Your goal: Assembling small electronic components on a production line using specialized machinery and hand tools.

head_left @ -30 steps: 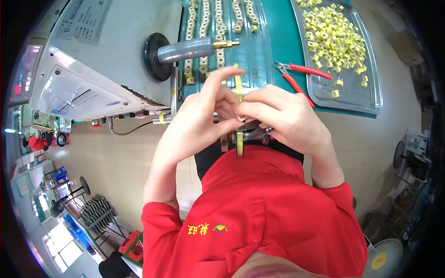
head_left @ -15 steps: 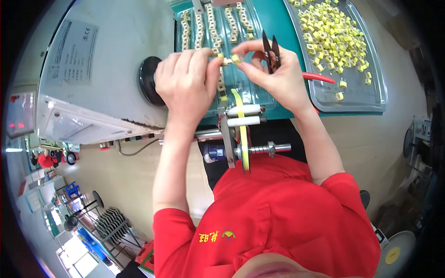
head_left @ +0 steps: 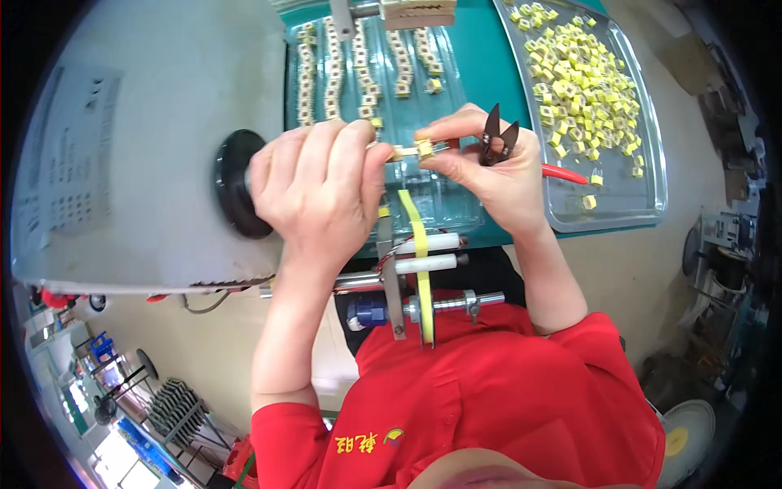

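Observation:
Fingers curled, my left hand (head_left: pixel 314 191) is closed beside the black round knob (head_left: pixel 240 183) of the grey machine. Its thumb and forefinger meet at a small pale piece (head_left: pixel 397 153); what exactly they grip is hidden. Against that piece's right end sits a small yellow-taped coil bobbin (head_left: pixel 425 149) with thin metal pins pointing right. My right hand (head_left: pixel 497 175) pinches the bobbin between thumb and forefinger. Tucked in the same hand are snips (head_left: pixel 498 140), dark blades up and apart, with a red handle (head_left: pixel 564 174) showing past the palm.
Several rows of coil bobbins (head_left: pixel 333 73) lie in a clear plastic tray (head_left: pixel 460 90) behind my hands. At the right, a metal tray (head_left: pixel 599 218) holds a heap of yellow bobbins (head_left: pixel 582 90). Yellow tape (head_left: pixel 422 261) runs over white rollers (head_left: pixel 428 263) in front.
The whole view has shifted, so the bench sits lower. The yellow bobbin in my right hand, formerly apart from the pale piece, now meets its right end, and its pins show.

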A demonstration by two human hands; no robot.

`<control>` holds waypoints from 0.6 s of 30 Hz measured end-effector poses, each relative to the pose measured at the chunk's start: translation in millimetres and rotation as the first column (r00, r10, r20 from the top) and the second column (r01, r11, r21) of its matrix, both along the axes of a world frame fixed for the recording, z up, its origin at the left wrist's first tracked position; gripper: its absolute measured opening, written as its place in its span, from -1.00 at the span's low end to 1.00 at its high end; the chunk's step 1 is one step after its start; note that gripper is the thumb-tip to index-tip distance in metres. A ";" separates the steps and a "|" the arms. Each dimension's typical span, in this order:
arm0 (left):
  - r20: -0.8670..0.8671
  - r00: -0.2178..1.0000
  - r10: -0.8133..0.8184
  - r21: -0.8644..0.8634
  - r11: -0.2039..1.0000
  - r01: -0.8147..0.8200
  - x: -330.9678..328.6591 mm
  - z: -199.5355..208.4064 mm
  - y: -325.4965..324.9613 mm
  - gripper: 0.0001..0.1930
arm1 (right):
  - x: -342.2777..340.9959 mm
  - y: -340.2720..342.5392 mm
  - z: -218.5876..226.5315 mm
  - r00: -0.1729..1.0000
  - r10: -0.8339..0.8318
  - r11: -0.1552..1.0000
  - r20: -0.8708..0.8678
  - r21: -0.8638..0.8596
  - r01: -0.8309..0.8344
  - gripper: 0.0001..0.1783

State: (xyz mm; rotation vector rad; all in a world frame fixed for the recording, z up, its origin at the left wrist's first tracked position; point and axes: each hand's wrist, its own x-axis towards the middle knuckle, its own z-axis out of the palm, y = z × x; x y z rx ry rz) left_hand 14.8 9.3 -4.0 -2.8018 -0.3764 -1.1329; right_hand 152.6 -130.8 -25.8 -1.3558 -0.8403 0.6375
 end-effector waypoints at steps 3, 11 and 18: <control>-0.035 0.999 0.030 0.014 0.999 -0.029 -0.8 3.1 -2.7 -0.77 | -1.2 5.6 5.5 0.960 -0.086 0.993 0.267 0.106 0.060 -0.75; -0.031 0.998 0.047 0.023 0.999 -0.046 4.0 0.5 -3.3 -0.79 | -6.6 16.4 -5.8 0.928 -0.189 0.967 0.321 0.226 0.119 -0.76; 0.069 0.993 -0.096 -0.233 0.966 0.110 -3.2 8.1 -18.2 -0.85 | 10.7 -30.5 7.7 0.985 0.053 0.984 0.162 -0.175 -0.024 -0.86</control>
